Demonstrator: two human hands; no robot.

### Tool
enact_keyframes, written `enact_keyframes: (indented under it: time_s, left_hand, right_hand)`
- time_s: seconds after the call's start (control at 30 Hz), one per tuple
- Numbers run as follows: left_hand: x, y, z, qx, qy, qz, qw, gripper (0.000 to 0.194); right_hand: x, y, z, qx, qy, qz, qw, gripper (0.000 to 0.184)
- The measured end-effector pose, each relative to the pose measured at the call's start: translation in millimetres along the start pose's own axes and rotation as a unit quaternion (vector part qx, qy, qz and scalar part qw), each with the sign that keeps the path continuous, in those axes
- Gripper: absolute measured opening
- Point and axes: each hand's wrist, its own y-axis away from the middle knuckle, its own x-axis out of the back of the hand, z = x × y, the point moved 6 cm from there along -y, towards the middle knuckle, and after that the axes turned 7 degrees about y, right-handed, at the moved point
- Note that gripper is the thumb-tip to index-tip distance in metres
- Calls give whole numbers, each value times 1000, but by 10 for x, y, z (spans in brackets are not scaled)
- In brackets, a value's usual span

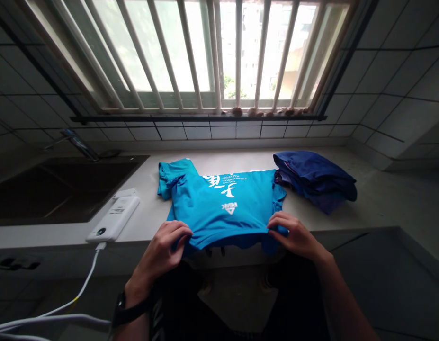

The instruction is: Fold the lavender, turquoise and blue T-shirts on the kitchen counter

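A bright blue T-shirt [237,222] with white lettering lies on the pale countertop, its print upside down to me. Its near edge hangs a little past the counter's front. My left hand [169,244] pinches that edge at the left corner, fingers closed on the cloth. At the right corner, my right hand [290,234] grips the same edge between thumb and fingers. One sleeve sticks out at the far left of the shirt; the right side is partly bunched. Just right of the shirt rests a pile of dark blue folded clothing [315,177].
A white power bank [114,218] with a plugged-in white cable [86,284] lies left of the shirt, near the counter's front edge. Beyond it is a dark sink [63,189] with a faucet [80,144]. A barred window [201,57] stands behind the countertop [222,151].
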Motion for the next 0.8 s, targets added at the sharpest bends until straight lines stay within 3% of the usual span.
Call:
enact_keyframes:
  time_s: [0.1,0.17,0.3,0.4,0.47,0.8]
  left_hand:
    - [-132,64,-8,21,-21,-62,998,25]
    - [-224,38,-83,44,-43,-49,997,29]
    - [-469,-26,-240,61,-106,-48,991,58]
    - [-572,-17,-336,85,-129,-49,987,59]
    - [-590,1,-372,108,-128,-45,985,53]
    - [-543,41,-284,165,-127,-3,978,46]
  right_hand:
    - [-76,83,2,0,-9,-108,994,39]
    - [-57,-6,100,-27,-1,-80,996,44]
    - [-32,-348,412,-104,102,23,989,39]
    - [-204,-515,665,-176,207,-46,961,54]
    - [-325,-515,770,-213,248,-102,940,55]
    - [-428,-101,541,-248,315,-92,912,56]
